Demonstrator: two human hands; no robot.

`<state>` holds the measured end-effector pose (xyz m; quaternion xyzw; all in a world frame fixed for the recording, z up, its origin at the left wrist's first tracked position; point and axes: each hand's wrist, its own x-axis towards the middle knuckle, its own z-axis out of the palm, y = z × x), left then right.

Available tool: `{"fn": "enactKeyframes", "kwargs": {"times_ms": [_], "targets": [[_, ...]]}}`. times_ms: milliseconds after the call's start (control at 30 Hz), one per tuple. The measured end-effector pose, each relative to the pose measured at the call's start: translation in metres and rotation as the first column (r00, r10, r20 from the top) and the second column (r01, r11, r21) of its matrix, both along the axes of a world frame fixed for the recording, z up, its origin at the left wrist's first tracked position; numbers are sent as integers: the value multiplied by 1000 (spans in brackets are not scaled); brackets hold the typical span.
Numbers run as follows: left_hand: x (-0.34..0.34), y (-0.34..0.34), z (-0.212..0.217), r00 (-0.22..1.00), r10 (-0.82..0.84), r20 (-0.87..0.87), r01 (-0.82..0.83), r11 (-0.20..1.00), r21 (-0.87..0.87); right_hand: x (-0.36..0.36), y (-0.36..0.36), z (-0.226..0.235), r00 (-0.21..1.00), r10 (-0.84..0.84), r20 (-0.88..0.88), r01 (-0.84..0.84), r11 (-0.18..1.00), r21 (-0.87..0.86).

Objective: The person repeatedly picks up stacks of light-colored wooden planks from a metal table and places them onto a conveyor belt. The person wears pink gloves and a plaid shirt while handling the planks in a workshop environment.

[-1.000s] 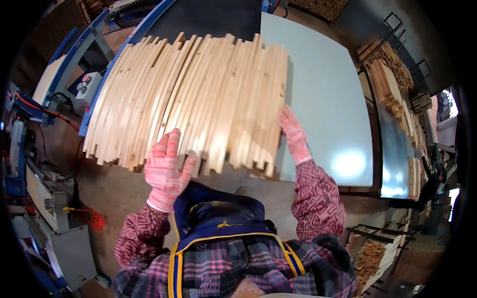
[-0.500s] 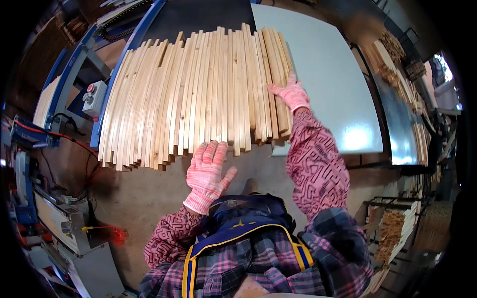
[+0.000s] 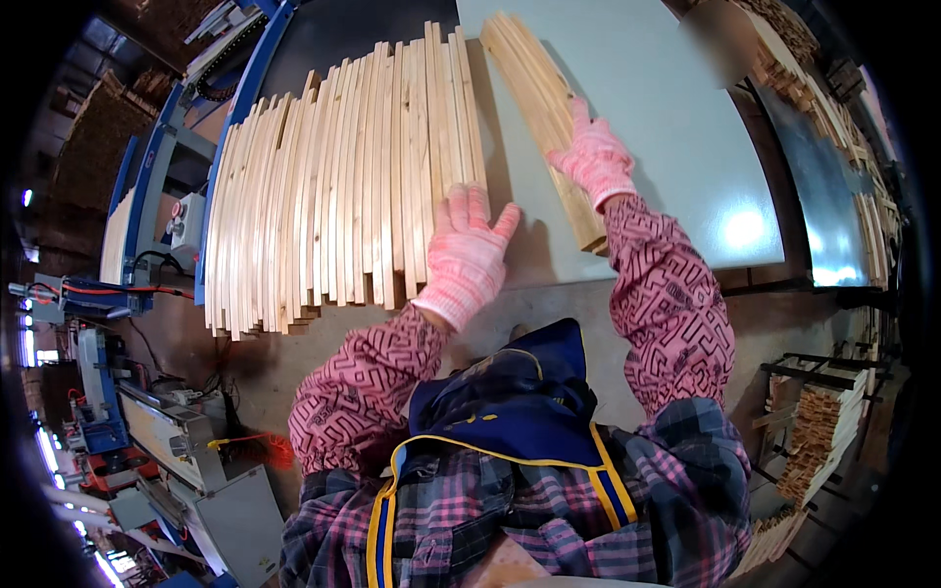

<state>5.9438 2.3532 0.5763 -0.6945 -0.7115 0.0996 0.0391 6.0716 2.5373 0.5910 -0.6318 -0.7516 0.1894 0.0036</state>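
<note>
A long row of pale wooden strips (image 3: 333,186) lies side by side across the worktable, their near ends uneven. My left hand (image 3: 463,260), in a pink-and-white knit glove, rests with fingers stretched out on the near part of the row's rightmost strips. To the right, a small bundle of wooden strips (image 3: 529,88) lies slanted on the pale tabletop (image 3: 676,147), apart from the row. My right hand (image 3: 595,162), gloved alike, is closed over the bundle's near half, thumb on its left side and fingers along its right edge.
A blue machine frame (image 3: 235,127) with a grey control box (image 3: 186,220) and red button borders the row's left end. Beyond the pale top's right edge stands another table (image 3: 828,230) with wood along it. Stacked wood (image 3: 814,441) sits on a rack at lower right.
The right-hand bundle has come away from the row and moved right with my right hand, tilting. My left hand has gone up and right, from the near ends onto the row's right end.
</note>
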Motion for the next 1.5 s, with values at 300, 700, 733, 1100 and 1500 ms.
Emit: {"fn": "enactKeyframes", "kwargs": {"times_ms": [300,700,733,1100,1500], "targets": [[-17,44,74,915,89,395,-45,992,-120,26,11,0,997,67,24,-65,995,-74],[50,-11,12,755,-184,629,336,933,-131,-6,-35,-3,998,43,35,-44,999,25],[38,-19,11,703,-287,651,392,920,-19,-4,-33,-8,998,61,-32,-59,997,46],[-423,-143,33,882,300,364,-471,554,686,-10,-85,-34,974,-173,145,139,966,217],[-580,-149,10,790,449,417,-611,628,482,-24,-67,31,938,-306,164,299,952,63]]}}
